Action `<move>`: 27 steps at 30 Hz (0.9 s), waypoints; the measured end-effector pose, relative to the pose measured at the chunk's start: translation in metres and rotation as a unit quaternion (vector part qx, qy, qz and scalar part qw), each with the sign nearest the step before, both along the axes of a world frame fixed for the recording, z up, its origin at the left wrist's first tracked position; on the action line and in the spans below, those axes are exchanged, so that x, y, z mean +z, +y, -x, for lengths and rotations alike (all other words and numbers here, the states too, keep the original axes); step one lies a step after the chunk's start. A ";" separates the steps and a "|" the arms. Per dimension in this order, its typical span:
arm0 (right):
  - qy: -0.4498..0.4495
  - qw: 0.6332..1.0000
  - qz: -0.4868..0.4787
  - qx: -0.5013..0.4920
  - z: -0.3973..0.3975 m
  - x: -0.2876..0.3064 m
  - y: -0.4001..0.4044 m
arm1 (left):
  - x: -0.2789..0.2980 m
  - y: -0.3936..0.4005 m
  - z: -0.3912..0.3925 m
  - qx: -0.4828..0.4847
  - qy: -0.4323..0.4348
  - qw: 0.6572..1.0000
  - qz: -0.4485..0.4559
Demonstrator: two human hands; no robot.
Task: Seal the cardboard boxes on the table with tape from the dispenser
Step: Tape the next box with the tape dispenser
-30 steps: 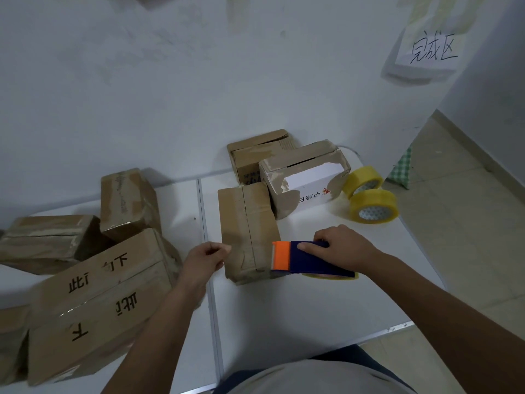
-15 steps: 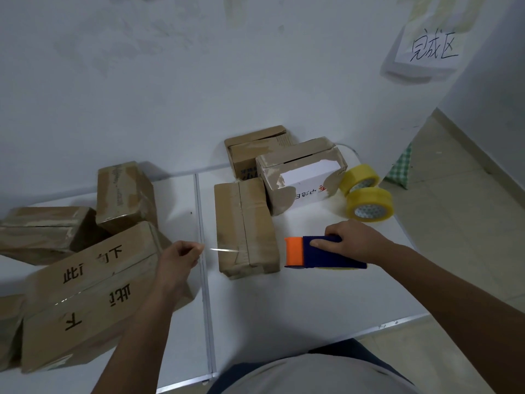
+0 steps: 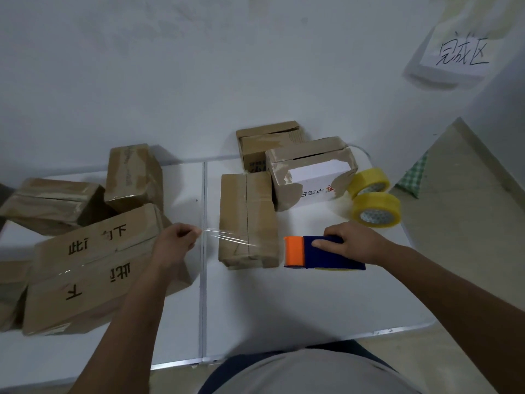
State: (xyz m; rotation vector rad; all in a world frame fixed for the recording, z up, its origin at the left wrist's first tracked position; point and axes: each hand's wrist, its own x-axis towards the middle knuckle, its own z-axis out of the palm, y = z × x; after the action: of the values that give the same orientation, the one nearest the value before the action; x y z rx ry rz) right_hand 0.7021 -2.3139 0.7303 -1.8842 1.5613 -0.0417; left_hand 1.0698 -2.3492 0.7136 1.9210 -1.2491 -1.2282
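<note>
A long brown cardboard box (image 3: 247, 214) lies in the middle of the white table (image 3: 284, 302). My right hand (image 3: 355, 244) grips a blue tape dispenser with an orange end (image 3: 318, 253), just right of the box's near end. My left hand (image 3: 176, 244) pinches the free end of a clear tape strip (image 3: 227, 238) to the left of the box. The strip stretches across the box's near end towards the dispenser.
Several brown boxes lie at the left, the nearest a large one with black characters (image 3: 93, 265). Two more boxes (image 3: 309, 172) stand behind the middle box. Two yellow tape rolls (image 3: 375, 206) sit at the right, near the table's right edge.
My left hand has drawn the tape end leftwards away from the box. My right hand has slid the dispenser to the right, off the box's side. The strip now spans the box.
</note>
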 end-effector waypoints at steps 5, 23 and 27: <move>0.043 0.999 0.004 -0.021 0.025 -0.004 -0.001 | -0.002 0.011 0.002 0.011 -0.026 1.000 0.011; 0.171 0.983 0.037 -0.048 0.021 -0.025 -0.018 | -0.044 0.029 0.028 0.114 -0.072 0.991 -0.021; 0.180 0.982 0.038 -0.037 0.018 -0.028 -0.018 | -0.052 0.031 0.029 0.113 -0.068 0.990 -0.041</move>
State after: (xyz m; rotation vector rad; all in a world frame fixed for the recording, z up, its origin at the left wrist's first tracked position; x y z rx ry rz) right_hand 0.6837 -2.3321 0.7027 -1.9717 1.8932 0.2224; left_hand 1.0404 -2.3183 0.6617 2.1698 -1.0262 -1.0615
